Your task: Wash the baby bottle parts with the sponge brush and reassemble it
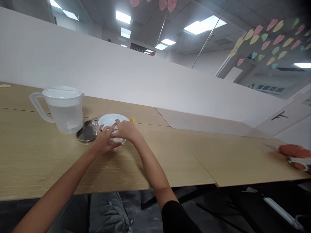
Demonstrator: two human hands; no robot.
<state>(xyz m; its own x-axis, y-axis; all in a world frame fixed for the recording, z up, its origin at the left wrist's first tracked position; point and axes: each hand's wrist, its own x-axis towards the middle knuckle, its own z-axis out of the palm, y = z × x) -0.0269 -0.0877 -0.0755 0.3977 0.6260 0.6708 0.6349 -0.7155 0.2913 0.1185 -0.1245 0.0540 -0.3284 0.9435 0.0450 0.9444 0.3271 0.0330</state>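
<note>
A small clear vessel stands low over the table close in front of the white bowl. My left hand is closed around its near left side, thumb stretched along it. From the right, my right hand reaches over with bent fingers gripping its upper part. The fingers cover much of the vessel, so its exact kind does not show. Left of the hands lies a shiny metal kidney-shaped tray with a small clear cup at its right end. Something yellow shows behind my right hand.
A translucent plastic pitcher with liquid stands left of the tray. A white partition runs behind the wooden table. Orange-red objects lie at the far right end. The table's front edge runs close to my forearms.
</note>
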